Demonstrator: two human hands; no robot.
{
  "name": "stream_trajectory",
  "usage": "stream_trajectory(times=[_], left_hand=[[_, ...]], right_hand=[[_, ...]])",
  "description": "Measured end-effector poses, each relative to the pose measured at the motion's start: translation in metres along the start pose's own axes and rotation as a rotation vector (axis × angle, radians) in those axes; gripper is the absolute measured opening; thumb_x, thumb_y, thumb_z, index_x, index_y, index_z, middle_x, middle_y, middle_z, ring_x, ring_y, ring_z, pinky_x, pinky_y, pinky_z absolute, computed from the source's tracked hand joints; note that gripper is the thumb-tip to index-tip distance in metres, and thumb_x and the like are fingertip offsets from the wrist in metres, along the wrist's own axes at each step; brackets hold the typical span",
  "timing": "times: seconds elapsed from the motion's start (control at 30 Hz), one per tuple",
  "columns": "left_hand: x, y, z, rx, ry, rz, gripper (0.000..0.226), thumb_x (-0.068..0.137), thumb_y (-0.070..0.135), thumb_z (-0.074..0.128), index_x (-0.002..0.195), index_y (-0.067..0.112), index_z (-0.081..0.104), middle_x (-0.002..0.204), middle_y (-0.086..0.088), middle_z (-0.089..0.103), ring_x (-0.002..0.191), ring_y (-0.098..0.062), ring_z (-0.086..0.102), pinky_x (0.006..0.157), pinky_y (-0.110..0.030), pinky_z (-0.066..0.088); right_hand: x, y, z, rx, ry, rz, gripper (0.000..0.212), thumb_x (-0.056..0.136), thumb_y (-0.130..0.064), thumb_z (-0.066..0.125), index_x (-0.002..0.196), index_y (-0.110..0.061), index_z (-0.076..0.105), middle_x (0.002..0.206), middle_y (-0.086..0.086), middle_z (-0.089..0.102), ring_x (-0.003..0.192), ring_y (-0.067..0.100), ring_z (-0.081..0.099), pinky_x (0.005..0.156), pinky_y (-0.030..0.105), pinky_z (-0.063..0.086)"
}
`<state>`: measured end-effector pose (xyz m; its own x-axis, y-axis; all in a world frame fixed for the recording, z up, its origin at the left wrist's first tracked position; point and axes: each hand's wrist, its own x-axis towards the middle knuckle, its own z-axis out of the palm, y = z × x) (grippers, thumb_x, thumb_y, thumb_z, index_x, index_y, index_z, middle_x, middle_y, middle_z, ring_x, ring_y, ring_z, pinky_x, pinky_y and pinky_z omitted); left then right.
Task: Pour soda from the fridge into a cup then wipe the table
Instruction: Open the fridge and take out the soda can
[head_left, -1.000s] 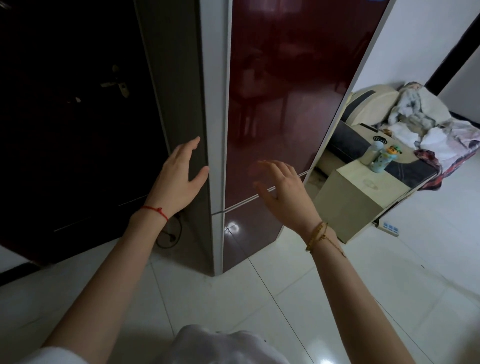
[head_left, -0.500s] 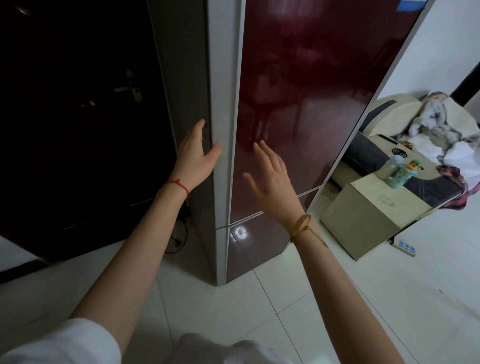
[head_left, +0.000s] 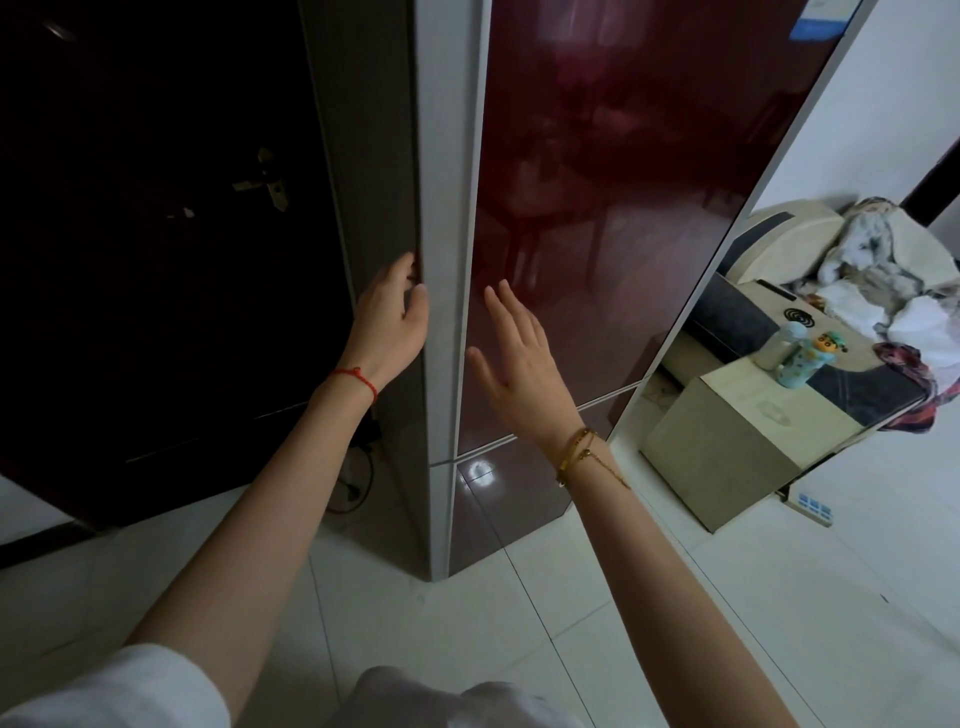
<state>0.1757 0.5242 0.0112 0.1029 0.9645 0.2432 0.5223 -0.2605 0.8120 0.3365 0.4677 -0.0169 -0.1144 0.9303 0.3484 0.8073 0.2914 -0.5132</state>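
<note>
Right now the fridge (head_left: 597, 218) stands shut straight ahead, red door closed. Left hand (head_left: 390, 317) hooks its fingers round the door's left edge, thumb on the silver strip. Right hand (head_left: 519, 353) is spread wide w/ nothing in it, just in front of the door. No soda or cup in view.

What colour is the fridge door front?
Glossy dark red on the fridge door, framed by a silver-grey edge; head view.
</note>
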Motion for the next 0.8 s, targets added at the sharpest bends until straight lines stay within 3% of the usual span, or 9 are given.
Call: stream_trajectory(times=[0.23, 0.43, 0.53, 0.7, 0.8], left_hand=[[-0.008, 0.005, -0.001, 0.022, -0.002, 0.038, 0.044, 0.106, 0.018, 0.034, 0.149, 0.009, 0.035, 0.146, -0.01, 0.046, 0.134, -0.019, 0.047, 0.112, -0.031, 0.039], [-0.044, 0.009, 0.011, 0.012, 0.059, 0.182, 0.035, 0.105, 0.02, 0.041, 0.137, 0.011, 0.051, 0.129, -0.003, 0.061, 0.116, -0.005, 0.055, 0.094, -0.013, 0.044], [-0.059, 0.014, 0.019, -0.024, 0.105, 0.243, 0.032, 0.101, 0.021, 0.051, 0.131, 0.011, 0.057, 0.113, 0.009, 0.062, 0.102, 0.007, 0.055, 0.082, 0.001, 0.041], [-0.079, 0.02, 0.033, -0.112, 0.075, 0.333, 0.025, 0.097, 0.018, 0.058, 0.121, 0.012, 0.064, 0.108, 0.01, 0.065, 0.098, 0.001, 0.064, 0.086, -0.008, 0.05], [-0.087, 0.027, 0.041, -0.13, 0.075, 0.398, 0.021, 0.094, 0.018, 0.064, 0.114, 0.012, 0.067, 0.104, 0.01, 0.067, 0.093, 0.006, 0.064, 0.083, -0.011, 0.052]], right_hand=[[-0.01, 0.001, 0.012, 0.014, 0.022, 0.033, 0.066, 0.101, -0.036, 0.045, 0.155, -0.014, 0.013, 0.164, 0.002, 0.007, 0.15, 0.021, 0.008, 0.123, 0.04, 0.016], [-0.032, 0.001, 0.016, 0.01, 0.114, 0.067, 0.068, 0.101, -0.038, 0.043, 0.156, -0.017, 0.009, 0.164, -0.001, 0.005, 0.15, 0.017, 0.009, 0.123, 0.038, 0.017], [-0.055, 0.001, 0.015, 0.001, 0.183, 0.084, 0.067, 0.102, -0.038, 0.042, 0.156, -0.017, 0.008, 0.164, -0.002, 0.006, 0.15, 0.015, 0.01, 0.122, 0.038, 0.019], [-0.084, 0.005, 0.008, 0.005, 0.257, 0.127, 0.067, 0.102, -0.038, 0.041, 0.156, -0.019, 0.007, 0.163, -0.004, 0.007, 0.15, 0.012, 0.01, 0.122, 0.039, 0.02], [-0.099, 0.009, 0.006, -0.021, 0.32, 0.152, 0.067, 0.102, -0.038, 0.043, 0.155, -0.018, 0.009, 0.163, -0.003, 0.01, 0.149, 0.011, 0.012, 0.122, 0.038, 0.022]])
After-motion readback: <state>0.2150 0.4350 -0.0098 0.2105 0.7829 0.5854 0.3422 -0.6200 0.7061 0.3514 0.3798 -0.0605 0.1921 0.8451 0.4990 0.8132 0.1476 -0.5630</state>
